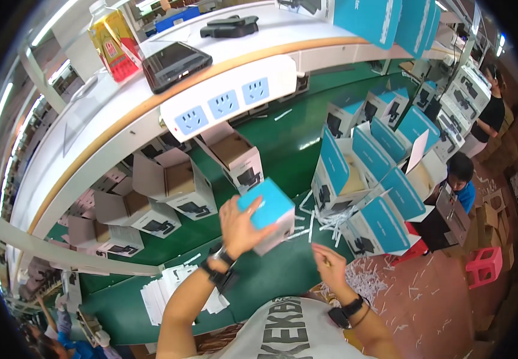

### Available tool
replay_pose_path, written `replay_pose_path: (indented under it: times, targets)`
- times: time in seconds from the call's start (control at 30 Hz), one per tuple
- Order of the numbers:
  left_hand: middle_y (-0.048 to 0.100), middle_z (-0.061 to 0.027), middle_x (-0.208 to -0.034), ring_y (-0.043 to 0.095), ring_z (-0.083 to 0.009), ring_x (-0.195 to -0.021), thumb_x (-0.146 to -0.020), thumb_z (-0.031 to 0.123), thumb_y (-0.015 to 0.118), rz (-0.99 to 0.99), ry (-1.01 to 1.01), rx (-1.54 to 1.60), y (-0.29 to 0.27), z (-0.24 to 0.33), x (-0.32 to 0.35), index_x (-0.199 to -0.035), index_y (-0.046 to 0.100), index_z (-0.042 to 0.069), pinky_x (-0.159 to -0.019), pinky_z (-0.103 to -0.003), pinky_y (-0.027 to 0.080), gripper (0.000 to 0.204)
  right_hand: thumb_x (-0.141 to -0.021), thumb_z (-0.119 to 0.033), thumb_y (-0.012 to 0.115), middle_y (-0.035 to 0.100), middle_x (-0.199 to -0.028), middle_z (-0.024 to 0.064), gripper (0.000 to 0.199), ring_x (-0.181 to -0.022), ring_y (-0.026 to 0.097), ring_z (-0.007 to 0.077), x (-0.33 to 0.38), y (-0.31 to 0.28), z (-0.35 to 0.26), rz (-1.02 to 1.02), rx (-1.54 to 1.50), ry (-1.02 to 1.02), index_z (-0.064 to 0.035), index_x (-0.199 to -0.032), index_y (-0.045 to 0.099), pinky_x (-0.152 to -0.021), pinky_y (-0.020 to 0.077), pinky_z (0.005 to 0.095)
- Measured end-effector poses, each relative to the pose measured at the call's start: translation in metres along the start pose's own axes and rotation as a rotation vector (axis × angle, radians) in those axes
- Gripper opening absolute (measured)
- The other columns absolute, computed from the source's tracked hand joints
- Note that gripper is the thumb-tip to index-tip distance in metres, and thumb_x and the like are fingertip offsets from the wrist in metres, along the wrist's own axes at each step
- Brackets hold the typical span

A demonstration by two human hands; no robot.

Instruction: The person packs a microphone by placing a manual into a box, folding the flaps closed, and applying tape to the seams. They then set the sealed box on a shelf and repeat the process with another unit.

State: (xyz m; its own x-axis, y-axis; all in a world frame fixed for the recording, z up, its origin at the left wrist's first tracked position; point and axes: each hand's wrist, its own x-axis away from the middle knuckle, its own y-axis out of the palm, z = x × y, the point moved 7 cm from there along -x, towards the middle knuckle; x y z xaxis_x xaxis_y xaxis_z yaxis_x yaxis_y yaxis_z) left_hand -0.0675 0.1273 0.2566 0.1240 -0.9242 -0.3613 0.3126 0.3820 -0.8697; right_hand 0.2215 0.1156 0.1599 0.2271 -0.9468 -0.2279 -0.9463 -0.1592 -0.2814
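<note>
My left hand [239, 228] is wrapped over a small carton [275, 204] with a blue top and white sides. Its fingers lie along the top and near side, and the carton stands slightly tilted above the green work surface [238, 281]. Right of it, my right hand [331, 269] is held apart from the carton, with curled fingers pressed together; whatever may be in them is too small to make out. Nearest to that hand are loose white paper strips [331, 218] and an open carton with blue flaps [373, 230].
Several open cartons [190, 191] line the far left; more blue-flapped cartons [346, 173] crowd the right. White paper slips [163, 296] lie near my left forearm. A power strip [223, 105], phone [175, 64] and drink bottle [112, 45] are on the shelf. People sit and stand nearby.
</note>
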Motion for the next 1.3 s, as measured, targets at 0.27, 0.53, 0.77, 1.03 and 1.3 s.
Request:
replay_pose_path:
  times: [0.27,0.53,0.77,1.03,1.3]
  targets:
    - [0.051,-0.0366,-0.143,0.042,-0.0509,-0.141,-0.087,0.054,0.072,0.281,0.101,-0.351,0.149,0.018,-0.194,-0.149,0.053,0.005,-0.120,-0.059,0.030,0.082,-0.104,-0.021,0.065,0.074,-0.085,0.0056,0.024,-0.066,0.059,0.0070,0.077,-0.115,0.091,0.016,0.068,0.536,0.0003,-0.107,0.077,-0.055,0.0438,0.0254]
    - [0.060,-0.0296,-0.136,0.058,-0.0448,-0.128,-0.086,0.031,0.076,-0.045,0.001,-0.328,0.058,0.032,-0.214,-0.138,0.057,-0.001,-0.117,-0.055,0.037,0.064,-0.107,-0.027,0.061,0.066,-0.083,0.0019,0.028,-0.061,0.054,0.0113,0.152,-0.080,0.147,0.241,-0.654,0.970,-0.0009,-0.105,0.070,-0.056,0.0436,0.0276]
    - [0.077,-0.0130,-0.107,0.069,-0.0362,-0.109,-0.076,0.013,0.073,-0.476,0.149,-0.407,0.015,-0.076,-0.063,-0.098,0.081,0.011,-0.117,-0.053,0.040,0.023,-0.096,-0.014,0.074,0.067,-0.097,-0.0018,0.023,-0.079,0.055,0.0062,0.050,-0.002,0.064,-0.210,-0.063,0.267,-0.0021,-0.115,0.070,-0.071,0.0466,0.0244]
    - [0.070,-0.0119,-0.115,0.060,-0.0335,-0.120,-0.079,0.013,0.075,0.142,0.252,-0.067,-0.131,-0.044,0.196,-0.115,0.076,0.013,-0.114,-0.052,0.042,0.037,-0.092,-0.012,0.078,0.064,-0.130,0.0116,0.059,-0.119,0.060,0.0201,0.027,0.100,-0.002,-0.320,-0.200,0.155,0.0008,-0.145,0.055,-0.104,0.0470,0.0354]
    - [0.068,-0.0140,-0.100,0.065,-0.0386,-0.099,-0.084,0.033,0.082,0.238,-1.142,-0.419,-0.041,-0.251,0.445,-0.100,0.073,0.004,-0.086,-0.049,0.055,0.034,-0.097,-0.014,0.074,0.062,-0.132,0.0100,0.054,-0.120,0.059,0.0213,0.096,0.172,-0.009,-0.251,-0.259,0.326,0.0027,-0.144,0.053,-0.104,0.0468,0.0335]
